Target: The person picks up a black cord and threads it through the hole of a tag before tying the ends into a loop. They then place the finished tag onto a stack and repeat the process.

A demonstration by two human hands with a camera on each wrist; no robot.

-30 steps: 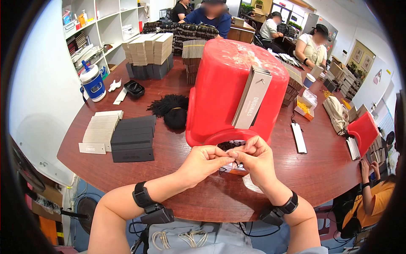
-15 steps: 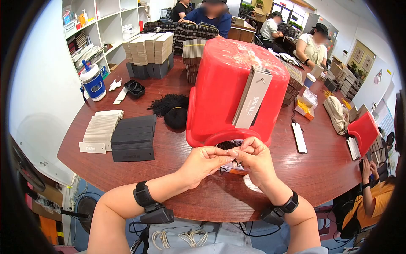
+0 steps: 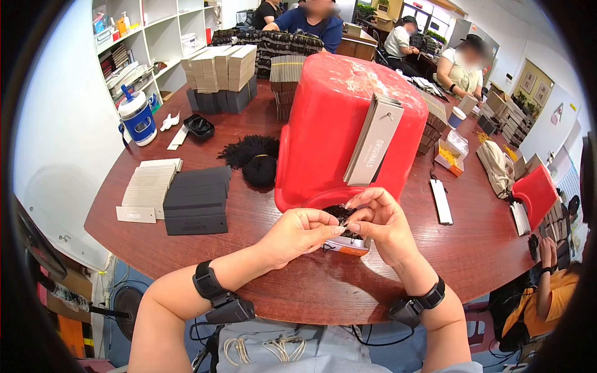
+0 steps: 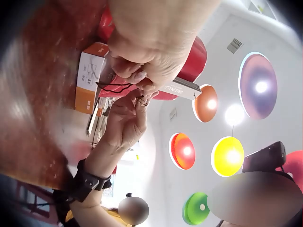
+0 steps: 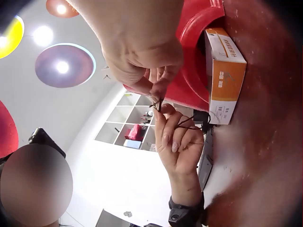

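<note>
Above a small white-and-orange box (image 5: 226, 78) at the table's front, my two hands meet fingertip to fingertip. My left hand (image 3: 297, 237) pinches a thin black cord (image 5: 188, 126) between thumb and forefinger, and a loop of it hangs by the curled fingers. Opposite, my right hand (image 3: 384, 225) pinches the same cord with thumb and fingertip; a small crossing or loop shows between the hands in the right wrist view. Dark strands (image 3: 341, 213) fill the box. Right behind it stands an upturned red plastic bin (image 3: 323, 124) with grey "ORIGINALS" tags (image 3: 373, 143) hanging on its side.
Left on the table (image 3: 261, 304) lie rows of beige tags (image 3: 148, 189) and dark grey tags (image 3: 196, 202). A black cord bundle (image 3: 258, 169) sits beside the bin. Further back are stacked tags (image 3: 221, 68) and a blue-white jug (image 3: 137, 118). A white tag (image 3: 441, 202) lies to the right.
My right hand has shifted slightly right and up, its upper fingers lifted and spread more. More of the box shows below the hands. The left hand stays nearly in place.
</note>
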